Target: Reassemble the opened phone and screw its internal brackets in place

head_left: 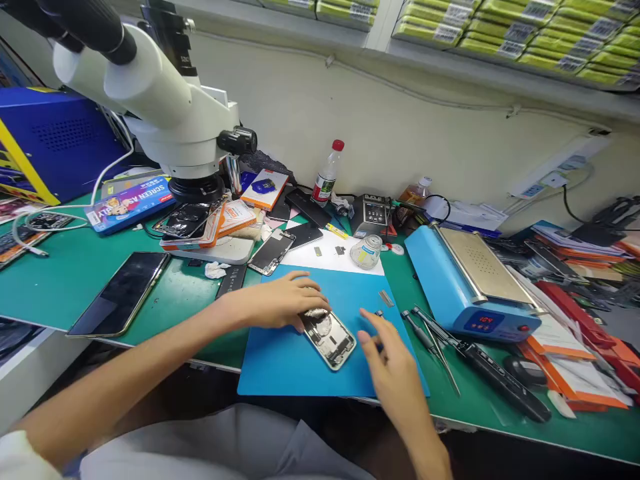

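Workbench scene, green table top (60, 280), read left to right. Far left: blue machine (55, 143), white microscope (165, 100) looming overhead, dark phone (120, 293) lying flat below it. Centre: blue mat (280, 360) with opened phone body (331, 337) on it, insides facing up. Left hand (280, 300) resting on top end of phone body, fingers curled and pressing a white wad against it. Right hand (387, 360) just beside phone body, fingers loosely bent; pinching anything or not — cannot tell, blurred. Behind: glass jar (366, 252), red-capped bottle (327, 173). Right: tweezers (430, 337) near right hand, blue heating plate (470, 287), cluttered papers — details hard to make out.
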Motion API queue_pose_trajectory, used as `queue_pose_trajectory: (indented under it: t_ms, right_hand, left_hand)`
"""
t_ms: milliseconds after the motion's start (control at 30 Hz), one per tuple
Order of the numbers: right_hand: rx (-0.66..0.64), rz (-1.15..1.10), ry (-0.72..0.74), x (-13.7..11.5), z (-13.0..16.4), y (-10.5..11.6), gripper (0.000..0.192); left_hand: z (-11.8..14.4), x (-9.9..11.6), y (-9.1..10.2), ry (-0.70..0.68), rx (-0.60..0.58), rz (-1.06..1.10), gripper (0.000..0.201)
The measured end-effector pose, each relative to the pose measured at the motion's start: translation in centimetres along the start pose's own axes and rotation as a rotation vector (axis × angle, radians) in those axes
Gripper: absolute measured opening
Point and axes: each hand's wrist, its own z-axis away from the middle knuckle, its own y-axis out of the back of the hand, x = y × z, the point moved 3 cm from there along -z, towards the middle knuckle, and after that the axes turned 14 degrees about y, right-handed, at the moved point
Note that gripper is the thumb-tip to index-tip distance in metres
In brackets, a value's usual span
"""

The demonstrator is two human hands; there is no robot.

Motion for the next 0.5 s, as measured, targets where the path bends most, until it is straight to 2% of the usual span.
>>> queue_pose_trajectory:
  t_ms: [100,233,333,500]
  right_hand:
    - [-0.002,0.012,0.066,-1.9,0.8,-2.1,0.045]
    - [-0.034,-0.073,0.128,-3.8,2.5,-3.1,0.037]
    - [-0.047,-0.164,0.12,-3.6,3.1,-2.9,0.034]
    - [-0.009,-0.257,0.054,-2.3,3.5,-2.7,0.035]
  left_hand:
    - [-0.6,-0.4,1.4,0.032,0.011,-0.038,0.068]
    - [-2.1,1.1,2.9,0.31,0.184,-0.12,0.049]
    - [-6.3,1.5,3.6,0.493,0.239,-0.175,0.044]
    - [-15.1,0.0,3.1,0.618,0.178,-0.168,0.044]
